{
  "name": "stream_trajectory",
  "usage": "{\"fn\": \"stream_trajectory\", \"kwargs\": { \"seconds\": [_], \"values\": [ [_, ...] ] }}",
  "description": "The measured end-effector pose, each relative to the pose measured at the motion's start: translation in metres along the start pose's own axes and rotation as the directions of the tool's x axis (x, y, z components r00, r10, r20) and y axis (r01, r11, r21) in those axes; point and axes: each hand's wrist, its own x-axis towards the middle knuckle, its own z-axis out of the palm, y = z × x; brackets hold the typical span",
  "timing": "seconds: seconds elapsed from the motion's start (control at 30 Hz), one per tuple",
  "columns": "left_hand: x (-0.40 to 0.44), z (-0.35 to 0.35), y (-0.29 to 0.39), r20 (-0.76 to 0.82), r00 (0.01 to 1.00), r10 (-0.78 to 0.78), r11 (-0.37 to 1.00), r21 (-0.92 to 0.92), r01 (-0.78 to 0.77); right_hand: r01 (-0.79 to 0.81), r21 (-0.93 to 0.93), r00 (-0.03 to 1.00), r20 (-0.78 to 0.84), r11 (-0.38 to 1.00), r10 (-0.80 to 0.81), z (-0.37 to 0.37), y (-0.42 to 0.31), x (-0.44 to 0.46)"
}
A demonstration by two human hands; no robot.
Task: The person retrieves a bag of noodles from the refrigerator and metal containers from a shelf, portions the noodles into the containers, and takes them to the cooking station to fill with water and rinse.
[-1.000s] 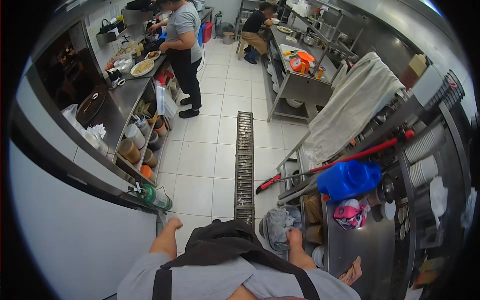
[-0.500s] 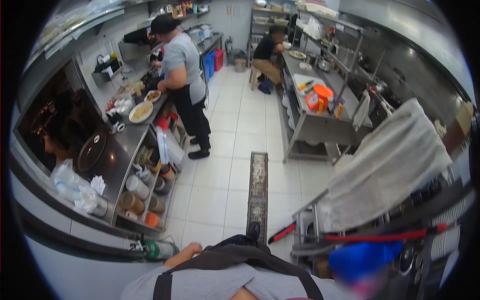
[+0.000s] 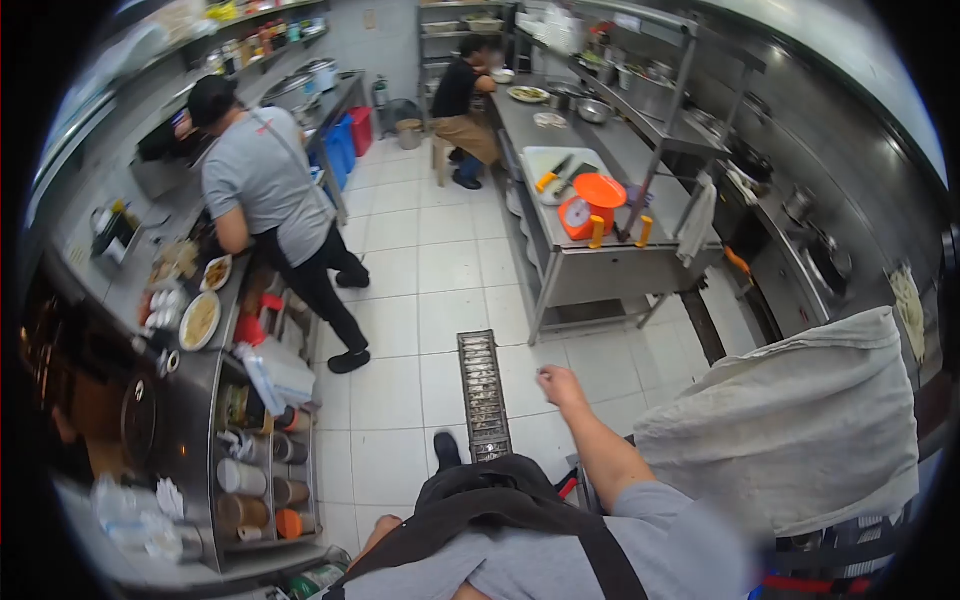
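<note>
Right hand (image 3: 560, 387) brought into view, swung out ahead above the floor (image 3: 390, 395)

Hanging cloth (image 3: 780, 430) now seen lower in view and closer on the right; left hand (image 3: 387, 524) shifted to just beside the left edge of the apron (image 3: 490, 500).

Floor drain (image 3: 484, 395) is placed ahead of the body, just left of the right hand as viewed; its long axis is pointed forward, away from the wearer. Right hand is the nearer one to it; no contact is seen, height above the floor can't be judged. Steel bench (image 3: 625, 285) with orange scale (image 3: 592, 207) is set farther ahead and slightly right of the fingers, well apart from them.

Right fingers look loosely curled, nothing seen held; exact opening can't be told. Left fingers too small and partly hidden: opening and contents can't be told. Green gas bottle (image 3: 322, 575) is located near the left hand, lower left.
</note>
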Motion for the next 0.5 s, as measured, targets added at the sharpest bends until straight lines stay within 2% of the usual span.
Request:
{"fn": "stream_trajectory", "kwargs": {
  "seconds": [0.07, 0.13, 0.17, 0.23, 0.27, 0.3, 0.33, 0.37, 0.4, 0.47, 0.5],
  "values": [
    [0.033, -0.017, 0.026, 0.012, 0.999, 0.049, 0.999, 0.0, -0.049, 0.031, 0.087, 0.994, 0.098, 0.996, -0.039, 0.022, -0.016, 0.01],
    [0.075, -0.041, 0.056, 0.036, 0.994, 0.104, 0.994, 0.03, -0.105, 0.116, -0.06, 0.984, 0.14, 0.991, -0.107, 0.06, 0.004, 0.01],
    [0.097, -0.053, 0.069, 0.051, 0.991, 0.126, 0.99, 0.059, -0.129, 0.114, -0.122, 0.973, 0.216, 0.986, -0.086, 0.06, 0.015, 0.001],
    [0.135, -0.085, 0.096, 0.096, 0.981, 0.167, 0.979, 0.106, -0.177, 0.132, -0.277, 0.922, 0.387, 0.952, -0.015, 0.062, 0.042, -0.018],
    [0.158, -0.103, 0.106, 0.118, 0.976, 0.182, 0.97, 0.142, -0.198, 0.045, -0.403, 0.856, 0.487, 0.914, 0.173, 0.056, 0.057, -0.023],
    [0.175, -0.125, 0.123, 0.138, 0.97, 0.199, 0.961, 0.168, -0.221, -0.006, -0.344, 0.894, 0.419, 0.939, 0.159, 0.054, 0.097, -0.034],
    [0.194, -0.149, 0.138, 0.165, 0.964, 0.208, 0.951, 0.197, -0.238, -0.249, -0.406, 0.891, 0.259, 0.879, 0.372, 0.025, 0.091, -0.045],
    [0.214, -0.17, 0.157, 0.191, 0.958, 0.214, 0.941, 0.224, -0.255, -0.332, -0.461, 0.877, 0.17, 0.823, 0.45, 0.019, 0.128, -0.05],
    [0.235, -0.191, 0.174, 0.217, 0.955, 0.201, 0.934, 0.251, -0.254, -0.629, -0.342, 0.721, 0.078, 0.698, 0.688, -0.002, 0.14, -0.052],
    [0.282, -0.226, 0.214, 0.261, 0.949, 0.175, 0.923, 0.291, -0.25, -0.757, -0.354, 0.638, -0.22, 0.55, 0.738, -0.035, 0.148, -0.068],
    [0.309, -0.246, 0.236, 0.279, 0.95, 0.142, 0.927, 0.3, -0.226, -0.788, -0.343, 0.599, -0.237, 0.511, 0.765, -0.047, 0.143, -0.07]
  ]
}}
